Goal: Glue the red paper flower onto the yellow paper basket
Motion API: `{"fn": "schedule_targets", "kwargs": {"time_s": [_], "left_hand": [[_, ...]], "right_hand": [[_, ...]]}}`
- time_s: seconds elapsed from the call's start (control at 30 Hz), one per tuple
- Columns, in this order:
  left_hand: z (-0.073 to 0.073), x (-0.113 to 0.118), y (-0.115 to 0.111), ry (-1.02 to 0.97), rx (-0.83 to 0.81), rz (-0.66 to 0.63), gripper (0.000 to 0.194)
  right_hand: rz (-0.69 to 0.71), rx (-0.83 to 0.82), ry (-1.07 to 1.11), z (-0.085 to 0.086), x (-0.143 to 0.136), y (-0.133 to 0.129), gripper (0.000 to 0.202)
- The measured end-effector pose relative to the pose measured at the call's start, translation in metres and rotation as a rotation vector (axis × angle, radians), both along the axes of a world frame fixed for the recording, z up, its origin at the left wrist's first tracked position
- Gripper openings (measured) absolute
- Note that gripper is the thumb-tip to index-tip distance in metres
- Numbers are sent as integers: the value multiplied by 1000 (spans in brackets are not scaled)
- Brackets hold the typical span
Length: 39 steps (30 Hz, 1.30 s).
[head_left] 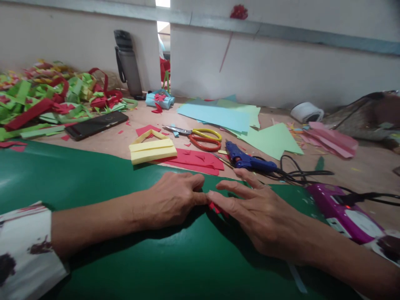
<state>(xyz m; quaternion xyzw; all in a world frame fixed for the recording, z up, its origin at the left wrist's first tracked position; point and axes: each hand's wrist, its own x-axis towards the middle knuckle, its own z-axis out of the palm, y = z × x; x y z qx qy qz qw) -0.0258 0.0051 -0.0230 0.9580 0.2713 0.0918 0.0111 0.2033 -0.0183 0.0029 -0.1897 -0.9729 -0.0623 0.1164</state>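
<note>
A small red paper piece [215, 208] lies on the green mat [134, 258], partly hidden beneath my fingers. My left hand [175, 198] has its fingers curled, with thumb and forefinger at the left edge of the piece; whether they grip it is hidden. From the right, my right hand [262, 212] rests its forefinger on the red paper, its other fingers spread. Just beyond my hands are a folded yellow paper bag shape [153, 151], a stack of red paper [196, 161], scissors [204, 139] and a blue glue gun [250, 160].
A purple power strip [350, 212] and black cables are at the right. Farther back are a phone [96, 124], a grey bottle [129, 66], a blue folded paper piece [159, 100], coloured sheets [215, 116] and a heap of paper strips [75, 89].
</note>
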Motion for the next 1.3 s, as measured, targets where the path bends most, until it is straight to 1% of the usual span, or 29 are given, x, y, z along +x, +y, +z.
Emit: {"fn": "schedule_targets", "kwargs": {"time_s": [0.07, 0.13, 0.2, 0.3, 0.37, 0.4, 0.43, 0.47, 0.53, 0.6, 0.63, 0.77, 0.83, 0.9, 0.97, 1.03, 1.1, 1.2, 1.3], "left_hand": [[0, 0, 0, 2, 13, -1, 24], [1, 0, 0, -8, 15, -1, 25], [1, 0, -1, -13, 11, 4, 25], [0, 0, -1, -19, -4, 22, 27], [-1, 0, -1, -34, -13, 33, 26], [-1, 0, -1, -41, -14, 37, 26], [-1, 0, -1, -43, -12, 38, 26], [-1, 1, -1, -41, -11, 38, 26], [0, 1, -2, -28, -6, 34, 25], [1, 1, -2, -22, -4, 28, 24], [2, 2, -2, -26, -4, 25, 24], [2, 3, -3, -57, -18, 21, 24], [1, 3, -3, -60, -21, 23, 25], [2, 2, -3, -69, -31, 30, 26], [2, 1, -3, -94, -78, 34, 28], [4, 0, -2, -160, -163, 33, 32], [5, -1, 0, -274, -229, 42, 32], [7, -3, 3, -457, -219, 110, 24], [12, -6, 7, -527, -156, 228, 14]], "right_hand": [[20, 24, -10, 0, 1, 0, 43], [9, 33, 16, 0, 2, 1, 43], [-46, 27, 105, 1, 3, 2, 38], [-190, 77, 330, 5, 4, 3, 27], [-238, 93, 428, 8, 4, 4, 20], [-245, 74, 444, 8, 4, 5, 14], [-248, 44, 440, 8, 4, 5, 7], [-248, 12, 427, 8, 3, 6, 5], [-249, -40, 389, 5, 1, 8, 15], [-245, -96, 344, 2, -1, 9, 16], [-231, -135, 326, 1, -2, 9, 16], [-161, -283, 220, -1, -4, 7, 29], [-163, -282, 168, -3, -4, 6, 30], [-171, -227, 151, -4, -4, 6, 30], [-170, -191, 144, -6, -3, 6, 30], [-172, -193, 134, -7, -3, 6, 31], [-172, -212, 137, -9, -3, 6, 30], [-177, -204, 190, -10, -4, 7, 27], [-219, -185, 246, -12, -3, 7, 23]]}}
